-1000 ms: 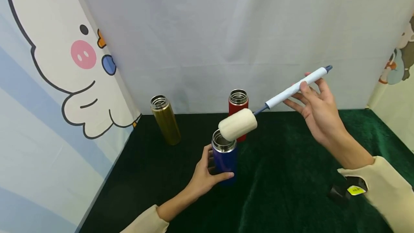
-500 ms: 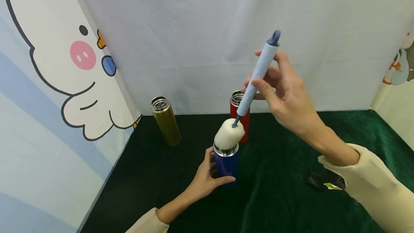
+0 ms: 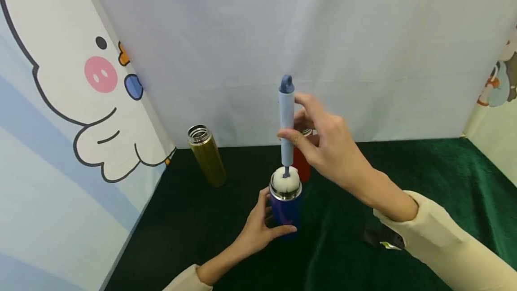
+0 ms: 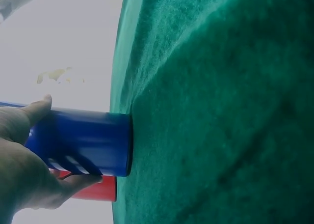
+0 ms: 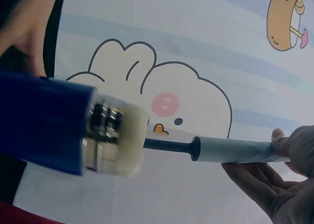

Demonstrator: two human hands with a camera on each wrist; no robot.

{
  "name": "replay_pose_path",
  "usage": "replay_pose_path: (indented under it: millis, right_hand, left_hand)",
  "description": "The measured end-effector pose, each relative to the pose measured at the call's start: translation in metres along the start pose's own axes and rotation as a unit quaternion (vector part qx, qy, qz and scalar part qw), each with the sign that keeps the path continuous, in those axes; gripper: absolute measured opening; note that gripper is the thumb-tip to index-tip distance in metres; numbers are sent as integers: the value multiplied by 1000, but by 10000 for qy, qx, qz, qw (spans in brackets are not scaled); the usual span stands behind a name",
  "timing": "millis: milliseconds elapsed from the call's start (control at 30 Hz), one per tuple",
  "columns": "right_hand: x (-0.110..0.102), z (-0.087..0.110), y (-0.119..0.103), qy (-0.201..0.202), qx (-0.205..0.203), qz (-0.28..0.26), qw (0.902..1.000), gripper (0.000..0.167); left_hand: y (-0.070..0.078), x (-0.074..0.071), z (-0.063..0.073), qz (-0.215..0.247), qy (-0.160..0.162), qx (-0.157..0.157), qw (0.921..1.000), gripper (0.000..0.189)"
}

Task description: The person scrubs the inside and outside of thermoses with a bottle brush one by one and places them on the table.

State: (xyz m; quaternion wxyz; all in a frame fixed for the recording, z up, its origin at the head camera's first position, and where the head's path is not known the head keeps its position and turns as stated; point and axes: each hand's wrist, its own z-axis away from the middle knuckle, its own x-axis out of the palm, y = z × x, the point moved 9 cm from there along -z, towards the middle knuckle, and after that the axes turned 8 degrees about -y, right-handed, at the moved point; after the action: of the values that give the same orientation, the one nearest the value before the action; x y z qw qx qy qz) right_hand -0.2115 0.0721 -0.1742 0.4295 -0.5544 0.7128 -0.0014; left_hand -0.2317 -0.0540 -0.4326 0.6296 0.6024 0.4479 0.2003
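My left hand (image 3: 258,228) grips the side of a blue bottle (image 3: 286,212) that stands upright with its metal mouth uncovered; thumb and fingers wrap its body in the left wrist view. With my right hand (image 3: 329,140) I pinch the light blue handle (image 3: 286,111) of a bottle brush, held upright above the bottle. The brush's white sponge head (image 3: 286,180) sits partly inside the mouth, its rounded top showing above the rim. In the right wrist view the sponge (image 5: 131,140) bulges out of the threaded neck, and the thin stem runs to the handle.
An uncapped gold bottle (image 3: 208,158) stands at the back left. Behind the blue bottle is a red bottle (image 3: 301,165), partly hidden by my right hand. Dark green cloth (image 3: 347,237) covers the table, and a pale curtain (image 3: 242,57) hangs behind it.
My right hand has moved left and tipped the brush from slanted to upright. The sponge head has gone from over the mouth down into the blue bottle. My left hand keeps its hold.
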Motion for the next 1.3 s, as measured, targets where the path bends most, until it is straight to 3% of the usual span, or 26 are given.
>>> replay_pose_path:
  millis: [233, 400, 533, 667, 767, 900, 1133, 1300]
  right_hand:
    - [10, 14, -2, 328, 17, 286, 9990, 52]
    - [9, 19, -3, 427, -132, 173, 9989, 52]
    - [21, 21, 7, -19, -103, -24, 9999, 49]
    - [48, 36, 38, -600, 108, -69, 9981, 46]
    - [62, 52, 54, -652, -44, -265, 9975, 46]
    - [70, 59, 54, -727, -223, -563, 9955, 47]
    - [67, 62, 59, -738, 51, -763, 9943, 33]
    - [56, 66, 62, -518, 157, -1013, 9934, 28]
  left_hand:
    - [-2, 0, -2, -2, -132, 80, 9999, 91]
    - [1, 3, -4, 64, -131, 94, 9999, 92]
    - [8, 3, -6, 38, -110, 243, 9996, 91]
    - [10, 1, -8, -29, -212, 329, 9992, 91]
    - [5, 3, -5, -42, -384, 183, 9991, 92]
    - [-5, 0, 4, -74, -721, -115, 9973, 98]
    - [-15, 1, 2, -161, -1000, -333, 9943, 91]
    - [-10, -7, -6, -523, -790, -165, 9954, 73]
